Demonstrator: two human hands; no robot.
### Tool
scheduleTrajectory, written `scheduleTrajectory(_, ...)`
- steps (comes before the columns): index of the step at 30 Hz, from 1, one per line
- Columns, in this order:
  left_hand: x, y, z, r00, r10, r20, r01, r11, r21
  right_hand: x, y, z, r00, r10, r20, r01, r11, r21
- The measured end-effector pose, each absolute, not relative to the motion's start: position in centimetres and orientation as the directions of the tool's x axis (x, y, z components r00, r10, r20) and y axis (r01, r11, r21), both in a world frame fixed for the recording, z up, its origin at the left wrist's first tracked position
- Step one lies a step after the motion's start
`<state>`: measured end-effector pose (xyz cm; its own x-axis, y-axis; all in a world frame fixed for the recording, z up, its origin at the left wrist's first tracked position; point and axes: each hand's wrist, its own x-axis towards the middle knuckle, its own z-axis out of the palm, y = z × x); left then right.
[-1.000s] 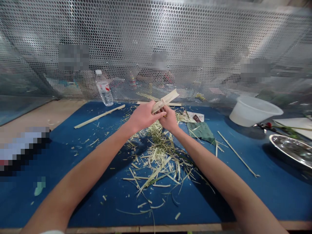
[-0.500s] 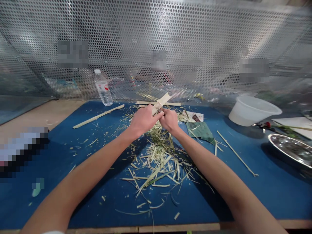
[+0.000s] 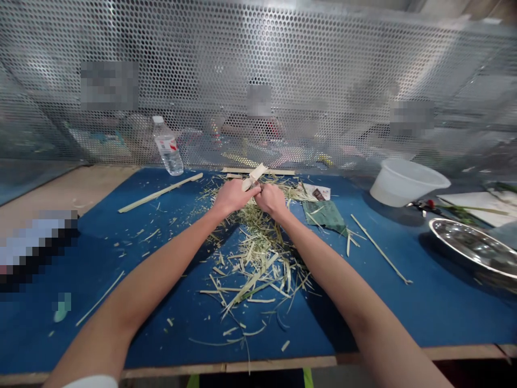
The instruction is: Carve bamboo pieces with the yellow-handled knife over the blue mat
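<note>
My left hand is closed around a pale split-bamboo strip, whose far end points up and away to the right. A pale sliver stands up from the strip by my fingers. Close against it, my right hand is closed on what looks like a small blade; only a grey metallic bit shows, and its handle is hidden in the fist. My left thumb reaches across to the right hand. Under both hands lies a heap of bamboo shavings on the blue mat.
A water bottle and a bamboo strip lie left of the heap. To the right are green sandpaper-like sheet, thin stick, white plastic tub and metal tray. A perforated metal screen stands behind.
Both hands have shifted slightly left in view and lower, with the bamboo strip. Less of its far end shows. The whole view has moved a little.
</note>
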<state>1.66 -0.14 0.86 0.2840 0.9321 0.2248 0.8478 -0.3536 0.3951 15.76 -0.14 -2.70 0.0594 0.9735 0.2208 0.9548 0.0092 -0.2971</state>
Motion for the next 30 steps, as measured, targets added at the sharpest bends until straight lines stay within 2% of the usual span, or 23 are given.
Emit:
scheduleTrajectory(5,2.0,1.0,1.2,0.237,0.943,0.232,0.849,-0.317,0.423,15.2,1.1,-2.1,0.117,0.966,0.230,0.934,-0.028,-0.356)
scheduleTrajectory(13,3.2,0.5,1.3,0.134,0.974,0.185,0.833,-0.212,0.510,15.4,1.1,-1.9,0.186,0.945,0.270,0.943,-0.094,-0.321)
scheduleTrajectory(17,3.3,-0.1,1.5,0.206,0.964,0.170,0.779,-0.267,0.567,15.9,0.2,-1.9,0.195,0.935,0.298,0.933,-0.084,-0.349)
scheduleTrajectory(21,2.6,-1.0,2.4,0.332,0.923,0.193,0.696,-0.378,0.611,17.0,-0.5,-1.2,0.102,0.956,0.276,0.917,0.017,-0.399)
scheduleTrajectory(23,2.3,-1.6,3.3,0.360,0.905,0.227,0.702,-0.423,0.574,17.7,-0.7,-0.8,0.024,0.961,0.276,0.872,0.115,-0.476)
scheduleTrajectory(25,2.1,-2.2,4.4,0.421,0.870,0.258,0.684,-0.491,0.540,18.3,-0.9,-0.5,-0.057,0.963,0.263,0.769,0.210,-0.604)
scheduleTrajectory(28,1.8,-2.9,5.8,0.486,0.846,0.219,0.635,-0.514,0.577,18.6,-1.4,-0.5,-0.184,0.965,0.186,0.513,0.256,-0.820)
scheduleTrajectory(30,1.5,-3.1,6.3,0.522,0.832,0.190,0.607,-0.519,0.602,18.4,-1.7,-0.9,-0.250,0.953,0.170,0.318,0.247,-0.915)
